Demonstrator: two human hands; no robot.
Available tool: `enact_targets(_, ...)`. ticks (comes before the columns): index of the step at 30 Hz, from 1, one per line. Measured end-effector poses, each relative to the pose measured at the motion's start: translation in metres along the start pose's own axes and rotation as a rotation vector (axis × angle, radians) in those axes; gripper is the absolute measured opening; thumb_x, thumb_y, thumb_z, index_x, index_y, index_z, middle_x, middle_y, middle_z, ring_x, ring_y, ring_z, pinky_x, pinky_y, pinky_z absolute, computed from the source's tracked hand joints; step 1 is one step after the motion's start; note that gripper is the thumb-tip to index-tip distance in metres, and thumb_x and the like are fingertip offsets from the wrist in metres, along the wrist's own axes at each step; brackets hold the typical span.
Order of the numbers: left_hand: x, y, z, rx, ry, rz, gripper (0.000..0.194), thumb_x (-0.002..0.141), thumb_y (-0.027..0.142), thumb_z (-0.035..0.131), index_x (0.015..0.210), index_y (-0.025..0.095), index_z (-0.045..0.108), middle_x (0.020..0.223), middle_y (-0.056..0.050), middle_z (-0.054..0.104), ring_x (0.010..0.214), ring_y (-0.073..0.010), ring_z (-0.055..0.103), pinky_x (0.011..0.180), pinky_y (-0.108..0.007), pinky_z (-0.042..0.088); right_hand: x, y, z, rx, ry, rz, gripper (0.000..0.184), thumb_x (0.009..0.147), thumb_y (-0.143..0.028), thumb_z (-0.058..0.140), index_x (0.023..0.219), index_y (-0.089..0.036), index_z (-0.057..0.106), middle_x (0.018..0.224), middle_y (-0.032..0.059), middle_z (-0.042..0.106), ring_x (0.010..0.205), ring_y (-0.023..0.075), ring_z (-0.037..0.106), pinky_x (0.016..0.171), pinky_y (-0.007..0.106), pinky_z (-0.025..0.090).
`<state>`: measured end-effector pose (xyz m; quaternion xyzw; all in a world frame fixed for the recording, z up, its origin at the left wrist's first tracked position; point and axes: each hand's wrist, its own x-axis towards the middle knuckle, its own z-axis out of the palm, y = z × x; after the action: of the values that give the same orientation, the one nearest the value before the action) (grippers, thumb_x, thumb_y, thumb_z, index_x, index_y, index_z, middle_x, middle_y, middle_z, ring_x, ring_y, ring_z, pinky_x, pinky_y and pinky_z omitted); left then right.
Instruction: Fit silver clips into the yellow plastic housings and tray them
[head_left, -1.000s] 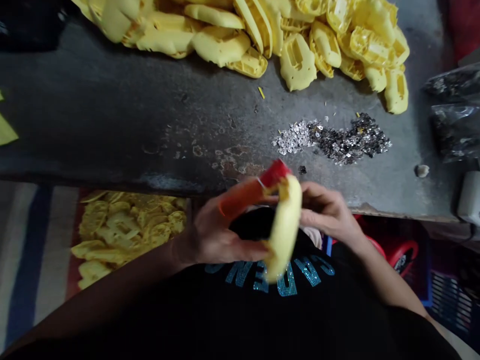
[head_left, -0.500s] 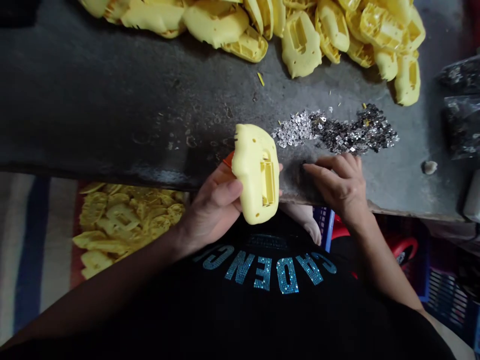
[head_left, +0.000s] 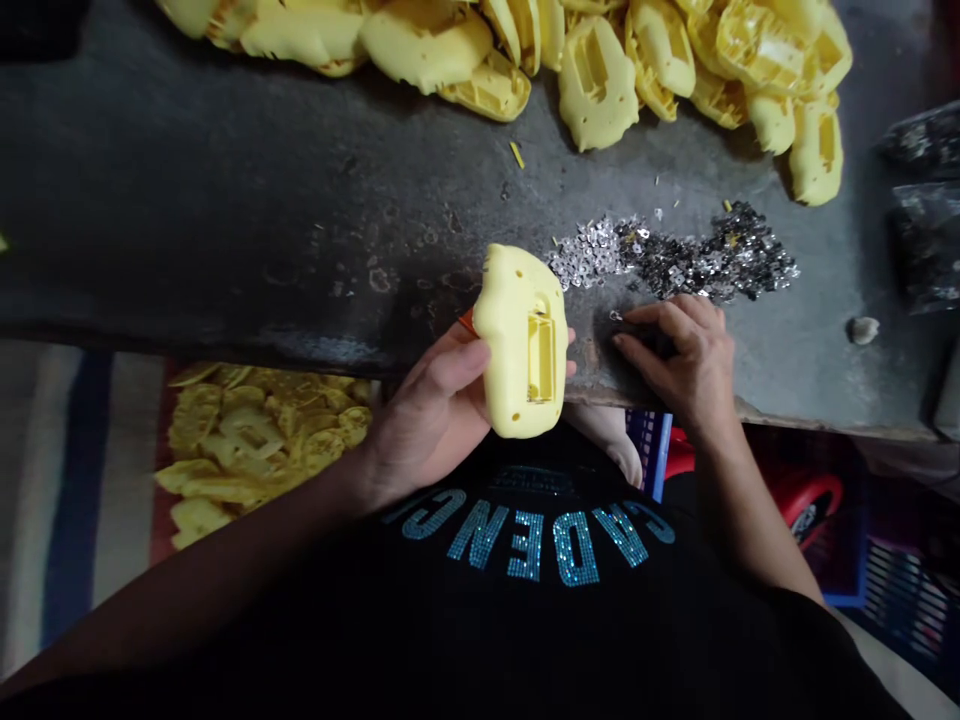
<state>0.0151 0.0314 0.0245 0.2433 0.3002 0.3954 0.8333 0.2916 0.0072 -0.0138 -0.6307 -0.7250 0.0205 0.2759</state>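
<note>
My left hand (head_left: 442,400) is closed round a yellow plastic shell (head_left: 517,390), with the thumb on its near side and fingertips showing past the far edge. The shell stands tilted up, its rectangular slot and small screw holes facing me. A bit of orange shows behind it by the fingers. My right hand (head_left: 686,355) rests low over the table, index finger and thumb a little apart. At its index fingertip is a small metal contact plate (head_left: 616,316). Just beyond lies a heap of similar small metal plates (head_left: 690,262).
Many yellow shells (head_left: 600,110) are piled along the far side of the grey table (head_left: 225,220). More yellow parts (head_left: 255,450) lie below the near edge at left. Clear bags of metal parts (head_left: 930,240) sit at right. A blue basket (head_left: 900,590) stands beneath.
My left hand has shifted slightly right with the shell. At my right hand, the index finger has lifted apart from the thumb, and a small metal plate now shows at its tip.
</note>
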Motion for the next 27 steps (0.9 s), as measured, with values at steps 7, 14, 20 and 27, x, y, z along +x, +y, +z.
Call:
enact_targets(7,0.002,-0.007,-0.007,-0.091,-0.102,-0.17,0.054,0.096,0.055,0.085,0.135,0.018,0.081,0.132,-0.013,0.087,0.121,-0.0322,0.085,0.106,-0.042,0.069,0.006,-0.023,-0.024,0.22,-0.042,-0.055,0.006,0.104,-0.025,0.08,0.108,-0.029,0.081,0.099,0.0013,0.083,0.089,0.0224,0.078,0.081,0.04,0.058)
enact_targets(14,0.002,-0.012,-0.005,-0.065,-0.188,-0.247,0.055,0.093,0.059,0.086,0.129,0.019,0.08,0.127,-0.014,0.088,0.129,-0.0376,0.081,0.097,-0.041,0.07,0.013,-0.06,-0.06,0.398,-0.152,-0.25,0.026,0.104,-0.014,0.08,0.121,-0.033,0.077,0.107,0.0022,0.086,0.093,0.0237,0.082,0.085,0.043,0.065)
enact_targets(20,-0.005,-0.012,-0.006,-0.038,-0.259,-0.319,0.068,0.099,0.068,0.078,0.147,0.02,0.073,0.131,-0.014,0.086,0.109,-0.0339,0.087,0.077,-0.035,0.069,0.02,-0.063,-0.066,0.221,-0.159,-0.404,0.028,0.107,-0.013,0.076,0.127,-0.032,0.074,0.11,0.002,0.085,0.093,0.0213,0.079,0.083,0.04,0.066)
enact_targets(27,-0.006,-0.018,-0.005,-0.058,-0.273,-0.325,0.074,0.1,0.066,0.079,0.157,0.02,0.067,0.134,-0.015,0.086,0.107,-0.032,0.087,0.074,-0.032,0.069,0.021,-0.071,-0.072,0.091,-0.177,-0.516,0.024,0.109,-0.012,0.073,0.128,-0.027,0.073,0.108,0.0037,0.083,0.092,0.0209,0.075,0.084,0.038,0.064)
